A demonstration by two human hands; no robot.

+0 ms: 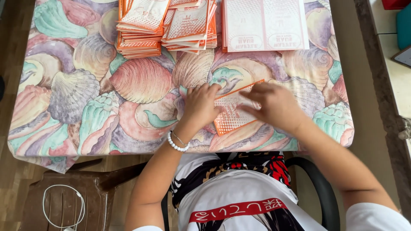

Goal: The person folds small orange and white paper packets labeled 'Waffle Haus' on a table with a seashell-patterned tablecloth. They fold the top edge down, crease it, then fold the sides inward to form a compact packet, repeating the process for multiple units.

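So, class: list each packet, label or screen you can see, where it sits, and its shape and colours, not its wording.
Flat packet: under both hands, near table edge; rectangular, orange and white dots.
Packet stacks: far edge, left; orange and white, fanned.
Flat sheets: far edge, right; white, pink print.
Device: right counter; dark corner only, unclear whether a screen.

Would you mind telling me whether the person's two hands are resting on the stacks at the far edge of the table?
No, the left hand and right hand press on one orange-and-white paper piece near the table's front, apart from the stacks.
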